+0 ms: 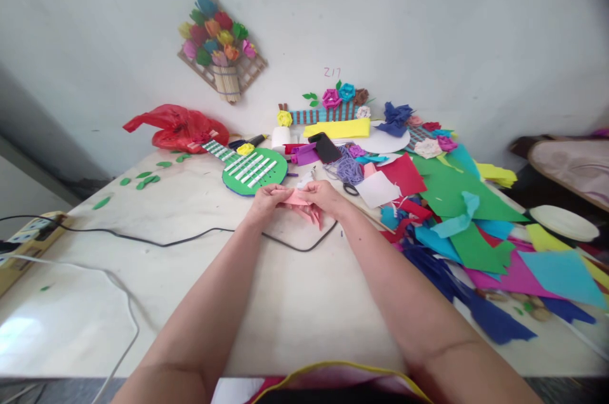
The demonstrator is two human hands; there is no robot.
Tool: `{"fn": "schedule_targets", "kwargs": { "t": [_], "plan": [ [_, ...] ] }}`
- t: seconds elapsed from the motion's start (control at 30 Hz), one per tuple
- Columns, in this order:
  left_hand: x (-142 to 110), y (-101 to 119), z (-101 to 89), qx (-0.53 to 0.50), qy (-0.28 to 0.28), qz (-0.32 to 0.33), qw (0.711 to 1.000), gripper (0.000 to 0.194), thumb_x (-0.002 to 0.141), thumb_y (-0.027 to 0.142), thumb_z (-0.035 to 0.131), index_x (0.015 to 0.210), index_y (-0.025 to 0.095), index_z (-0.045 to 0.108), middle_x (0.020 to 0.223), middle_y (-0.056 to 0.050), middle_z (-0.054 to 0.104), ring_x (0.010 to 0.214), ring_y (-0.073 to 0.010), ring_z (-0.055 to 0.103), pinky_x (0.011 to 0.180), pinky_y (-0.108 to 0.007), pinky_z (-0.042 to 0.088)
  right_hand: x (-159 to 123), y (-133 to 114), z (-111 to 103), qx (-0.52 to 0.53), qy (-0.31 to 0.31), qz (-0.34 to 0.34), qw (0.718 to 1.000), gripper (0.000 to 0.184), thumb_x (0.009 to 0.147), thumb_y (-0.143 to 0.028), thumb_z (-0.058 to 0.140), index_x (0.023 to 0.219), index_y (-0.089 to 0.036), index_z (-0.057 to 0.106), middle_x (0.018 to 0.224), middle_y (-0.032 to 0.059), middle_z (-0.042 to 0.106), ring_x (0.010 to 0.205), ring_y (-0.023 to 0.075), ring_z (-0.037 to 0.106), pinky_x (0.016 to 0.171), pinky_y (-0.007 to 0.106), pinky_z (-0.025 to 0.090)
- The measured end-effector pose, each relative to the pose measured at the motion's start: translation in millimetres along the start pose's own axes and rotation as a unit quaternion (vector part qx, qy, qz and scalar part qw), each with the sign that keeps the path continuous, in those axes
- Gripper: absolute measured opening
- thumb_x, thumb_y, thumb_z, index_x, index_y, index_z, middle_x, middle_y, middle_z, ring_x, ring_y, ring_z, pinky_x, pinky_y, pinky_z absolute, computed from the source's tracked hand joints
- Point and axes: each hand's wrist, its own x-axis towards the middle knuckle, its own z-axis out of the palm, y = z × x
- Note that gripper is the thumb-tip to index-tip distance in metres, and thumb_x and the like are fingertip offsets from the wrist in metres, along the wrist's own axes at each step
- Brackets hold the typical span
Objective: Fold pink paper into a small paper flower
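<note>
Both hands are working on a piece of pink paper (295, 197), which is sitting just to the right of the green paper guitar (255, 170) and slightly nearer the person. The left hand (266, 202), close to the guitar's near right edge, is curling its fingers in and pinching one end of the paper between thumb and fingertips. The right hand (324, 197), farther right of the guitar, is gripping the other end in the same closed pinch, while a loose flap is hanging below the fingers.

A yellow paper rosette (245, 149) is resting on the guitar's far side. Beyond the guitar and to its left, a red plastic bag (178, 128) is lying crumpled, and small green leaves (101, 203) are scattering to the guitar's left. A black cable (164, 244) is running across the table (309, 309) on the guitar's near side. To the guitar's right, a black phone (325, 148) and a tangle of purple yarn (349, 168) are lying near each other, and coloured paper scraps (469, 191) are spreading well beyond them
</note>
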Motion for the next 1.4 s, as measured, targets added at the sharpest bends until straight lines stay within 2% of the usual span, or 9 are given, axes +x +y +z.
{"fn": "schedule_targets", "kwargs": {
  "t": [0.13, 0.2, 0.3, 0.5, 0.67, 0.9, 1.07, 1.4],
  "plan": [
    [-0.2, -0.9, 1.8, 0.006, 0.011, 0.01, 1.0, 0.037, 0.054, 0.041, 0.077, 0.069, 0.012, 0.06, 0.059, -0.001, 0.062, 0.049, -0.0125, 0.058, 0.053, -0.026, 0.048, 1.8, -0.2, 1.5, 0.025, 0.054, 0.006, 0.998, 0.015, 0.067, -0.028, 0.065, 0.066, -0.015, 0.057, 0.041, -0.005, 0.052, 0.036, 0.0082, 0.046, 0.036, 0.019, 0.036],
    [-1.7, 0.6, 4.2, 0.019, 0.003, 0.005, 1.0, 0.037, 0.055, 0.042, 0.076, 0.068, 0.012, 0.059, 0.059, -0.001, 0.063, 0.048, -0.0121, 0.058, 0.052, -0.025, 0.048, 4.7, 2.5, 0.5, 0.011, 0.088, -0.011, 0.996, 0.014, 0.066, -0.026, 0.065, 0.063, -0.015, 0.057, 0.041, -0.0054, 0.05, 0.035, 0.0073, 0.044, 0.035, 0.018, 0.033],
    [-4.2, 4.3, 7.0, 0.046, -0.021, -0.007, 0.999, 0.036, 0.057, 0.042, 0.076, 0.069, 0.012, 0.059, 0.061, -0.002, 0.064, 0.047, -0.0123, 0.058, 0.049, -0.024, 0.047, 7.4, 6.5, -2.5, -0.016, 0.106, -0.022, 0.994, 0.014, 0.066, -0.026, 0.065, 0.063, -0.015, 0.058, 0.042, -0.0047, 0.05, 0.034, 0.007, 0.043, 0.033, 0.018, 0.03],
    [-4.1, 5.0, 8.3, 0.03, -0.009, 0.008, 0.999, 0.036, 0.057, 0.042, 0.076, 0.069, 0.013, 0.058, 0.058, -0.001, 0.064, 0.05, -0.015, 0.061, 0.052, -0.025, 0.049, 8.3, 8.8, -2.2, 0.036, 0.057, -0.003, 0.998, 0.023, 0.069, -0.037, 0.065, 0.071, -0.015, 0.058, 0.051, -0.0001, 0.06, 0.039, 0.0101, 0.051, 0.036, 0.02, 0.036],
    [-2.9, 1.7, 7.4, 0.006, -0.022, 0.004, 1.0, 0.036, 0.057, 0.04, 0.076, 0.075, 0.012, 0.06, 0.062, -0.003, 0.067, 0.052, -0.0158, 0.062, 0.055, -0.027, 0.049, 11.6, 11.7, -1.8, 0.055, 0.102, -0.011, 0.993, 0.016, 0.065, -0.027, 0.069, 0.065, -0.015, 0.058, 0.047, -0.0012, 0.059, 0.035, 0.0082, 0.048, 0.033, 0.018, 0.033],
    [-3.6, 1.7, 5.3, -0.074, -0.077, -0.006, 0.994, 0.031, 0.061, 0.031, 0.075, 0.083, 0.011, 0.064, 0.068, -0.005, 0.069, 0.058, -0.016, 0.064, 0.061, -0.028, 0.052, 7.1, 11.4, -8.8, 0.133, 0.06, -0.011, 0.989, 0.009, 0.065, -0.019, 0.063, 0.072, -0.013, 0.062, 0.053, 0.001, 0.062, 0.038, 0.0081, 0.049, 0.034, 0.018, 0.036],
    [-4.4, 4.8, 6.1, -0.107, -0.076, -0.014, 0.991, 0.029, 0.061, 0.024, 0.075, 0.085, 0.012, 0.065, 0.063, -0.004, 0.068, 0.054, -0.0148, 0.063, 0.058, -0.026, 0.052, 8.0, 12.6, -9.2, 0.171, 0.053, -0.025, 0.984, 0.015, 0.062, -0.018, 0.065, 0.075, -0.012, 0.065, 0.05, -0.0001, 0.06, 0.037, 0.0066, 0.047, 0.034, 0.017, 0.034],
    [-5.6, 7.1, 6.6, -0.153, -0.087, -0.027, 0.984, 0.024, 0.062, 0.016, 0.071, 0.085, 0.011, 0.067, 0.067, -0.007, 0.07, 0.056, -0.0141, 0.064, 0.058, -0.025, 0.053, 10.2, 16.0, -13.4, 0.241, 0.035, -0.039, 0.969, 0.022, 0.058, -0.015, 0.069, 0.078, -0.011, 0.066, 0.054, 0.0023, 0.063, 0.042, 0.0077, 0.05, 0.038, 0.017, 0.036]
  ]
}}
